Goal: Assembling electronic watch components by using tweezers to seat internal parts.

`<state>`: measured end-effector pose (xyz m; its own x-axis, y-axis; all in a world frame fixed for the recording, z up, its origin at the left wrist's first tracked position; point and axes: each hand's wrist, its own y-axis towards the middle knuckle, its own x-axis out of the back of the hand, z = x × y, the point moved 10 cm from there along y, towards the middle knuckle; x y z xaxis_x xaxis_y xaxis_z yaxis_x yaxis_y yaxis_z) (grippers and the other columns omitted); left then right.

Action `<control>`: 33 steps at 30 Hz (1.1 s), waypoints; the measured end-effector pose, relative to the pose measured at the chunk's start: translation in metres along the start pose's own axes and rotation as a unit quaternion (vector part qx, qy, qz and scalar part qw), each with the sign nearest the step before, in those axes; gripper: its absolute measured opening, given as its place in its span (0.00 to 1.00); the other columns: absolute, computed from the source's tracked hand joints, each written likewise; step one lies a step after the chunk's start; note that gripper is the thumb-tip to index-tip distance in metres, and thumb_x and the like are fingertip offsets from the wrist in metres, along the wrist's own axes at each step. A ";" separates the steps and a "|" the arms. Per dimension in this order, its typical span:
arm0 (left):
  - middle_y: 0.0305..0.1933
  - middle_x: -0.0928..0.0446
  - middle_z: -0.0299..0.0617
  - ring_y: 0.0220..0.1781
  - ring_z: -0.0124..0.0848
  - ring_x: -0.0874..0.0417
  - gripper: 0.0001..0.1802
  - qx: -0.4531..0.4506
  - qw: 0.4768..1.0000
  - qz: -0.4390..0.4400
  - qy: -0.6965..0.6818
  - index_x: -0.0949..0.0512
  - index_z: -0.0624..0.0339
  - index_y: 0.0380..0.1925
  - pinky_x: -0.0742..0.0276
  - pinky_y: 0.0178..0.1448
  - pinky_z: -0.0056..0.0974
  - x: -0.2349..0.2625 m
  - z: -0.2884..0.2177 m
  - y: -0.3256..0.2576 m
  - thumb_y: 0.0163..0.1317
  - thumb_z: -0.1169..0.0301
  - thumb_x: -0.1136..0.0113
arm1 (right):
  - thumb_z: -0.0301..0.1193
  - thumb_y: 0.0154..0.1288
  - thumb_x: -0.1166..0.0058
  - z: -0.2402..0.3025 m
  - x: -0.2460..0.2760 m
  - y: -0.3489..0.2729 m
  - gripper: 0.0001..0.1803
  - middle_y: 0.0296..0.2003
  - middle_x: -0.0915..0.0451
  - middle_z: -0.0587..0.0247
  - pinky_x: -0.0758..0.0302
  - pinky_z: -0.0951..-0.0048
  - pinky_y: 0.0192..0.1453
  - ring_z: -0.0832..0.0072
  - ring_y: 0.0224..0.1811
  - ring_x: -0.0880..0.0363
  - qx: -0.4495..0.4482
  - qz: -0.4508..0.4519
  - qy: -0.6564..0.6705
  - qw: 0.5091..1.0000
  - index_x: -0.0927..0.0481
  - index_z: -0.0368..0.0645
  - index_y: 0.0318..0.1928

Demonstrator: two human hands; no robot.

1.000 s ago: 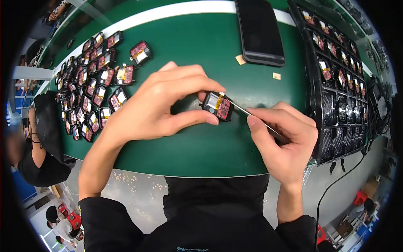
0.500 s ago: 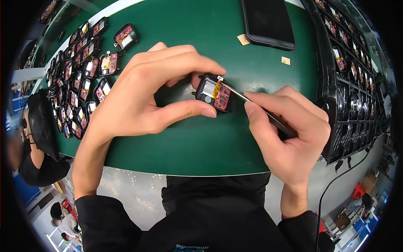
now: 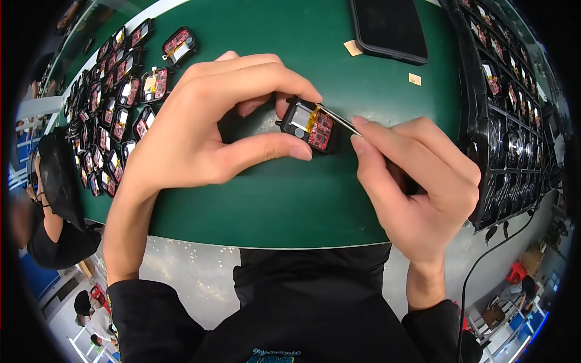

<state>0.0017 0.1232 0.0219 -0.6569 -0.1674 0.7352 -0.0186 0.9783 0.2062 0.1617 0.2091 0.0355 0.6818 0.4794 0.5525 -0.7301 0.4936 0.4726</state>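
Between the thumb and fingers of my left hand (image 3: 193,124) is a small black device housing (image 3: 289,126), tilted above the table. Inside it lie a red circuit board (image 3: 322,134), a silver battery (image 3: 301,115) and a yellow flex strip (image 3: 313,119). My right hand (image 3: 423,187) pinches slim metal tweezers (image 3: 340,121). Their tips reach the top edge of the housing by the end of the flex strip, close to my left index fingertip. Whether the tips grip anything there is too small to tell.
Many similar open housings (image 3: 127,91) crowd the left of the green table (image 3: 272,212). A black phone (image 3: 390,30) lies at the far side, near two small beige paper pieces (image 3: 414,79). Black compartment trays (image 3: 502,139) stand at right. Another person's arm (image 3: 51,221) is at far left.
The tweezers' tips have shifted slightly up along the housing's top edge. A small white tab that showed there earlier is now hard to see. Both hands stay close to the same place.
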 end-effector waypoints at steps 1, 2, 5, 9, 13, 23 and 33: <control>0.39 0.16 0.37 0.31 0.29 0.31 0.33 -0.003 1.000 0.008 -0.013 0.10 0.59 0.55 0.35 0.44 0.36 0.001 0.001 0.000 0.49 0.59 0.13 | 0.12 0.60 0.27 -0.002 0.000 0.001 0.14 0.28 0.17 0.67 0.37 0.80 0.28 0.86 0.23 0.29 -0.030 0.018 0.019 0.999 0.05 0.35 0.47; 0.39 0.16 0.37 0.31 0.29 0.31 0.33 -0.004 1.000 0.007 -0.014 0.10 0.59 0.55 0.35 0.44 0.36 0.001 0.003 0.000 0.49 0.59 0.13 | 0.13 0.61 0.27 -0.006 0.000 0.001 0.14 0.28 0.17 0.67 0.35 0.80 0.29 0.85 0.24 0.27 -0.060 0.035 0.038 0.997 0.05 0.35 0.47; 0.43 0.12 0.37 0.33 0.29 0.30 0.34 -0.022 0.998 0.012 -0.061 0.10 0.60 0.56 0.33 0.44 0.36 -0.001 0.005 -0.002 0.50 0.57 0.13 | 0.14 0.62 0.27 -0.013 -0.002 -0.001 0.13 0.27 0.17 0.67 0.34 0.80 0.30 0.85 0.26 0.25 -0.073 0.041 0.072 0.994 0.05 0.36 0.47; 0.45 0.10 0.38 0.36 0.29 0.27 0.34 -0.020 0.997 0.034 -0.069 0.09 0.61 0.55 0.33 0.43 0.36 -0.002 0.005 -0.001 0.50 0.55 0.13 | 0.14 0.62 0.27 -0.015 -0.001 -0.001 0.12 0.27 0.17 0.68 0.35 0.80 0.29 0.85 0.26 0.24 -0.081 0.052 0.078 0.992 0.05 0.36 0.46; 0.45 0.10 0.39 0.38 0.30 0.23 0.34 -0.028 0.997 0.047 -0.053 0.09 0.61 0.55 0.32 0.43 0.36 -0.003 0.004 0.000 0.50 0.55 0.13 | 0.13 0.62 0.28 -0.017 -0.002 -0.002 0.12 0.26 0.17 0.68 0.35 0.80 0.29 0.85 0.25 0.25 -0.100 0.063 0.081 0.990 0.05 0.35 0.45; 0.43 0.11 0.38 0.38 0.30 0.21 0.27 -0.031 0.997 0.032 -0.066 0.09 0.62 0.50 0.34 0.42 0.36 -0.004 -0.005 0.001 0.51 0.63 0.15 | 0.13 0.62 0.29 -0.017 -0.005 -0.005 0.12 0.27 0.18 0.68 0.37 0.81 0.29 0.86 0.24 0.27 -0.087 0.063 0.086 0.990 0.05 0.35 0.45; 0.41 0.12 0.37 0.38 0.32 0.18 0.24 -0.042 0.998 0.038 -0.027 0.09 0.60 0.49 0.34 0.46 0.39 0.003 -0.006 0.006 0.53 0.64 0.15 | 0.14 0.61 0.28 -0.015 -0.007 0.002 0.11 0.25 0.20 0.70 0.40 0.79 0.27 0.87 0.22 0.31 -0.079 0.051 0.092 0.991 0.05 0.34 0.44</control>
<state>0.0040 0.1283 0.0292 -0.6940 -0.0834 0.7151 0.0948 0.9740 0.2056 0.1560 0.2170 0.0223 0.6118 0.6504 0.4503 -0.7896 0.5359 0.2988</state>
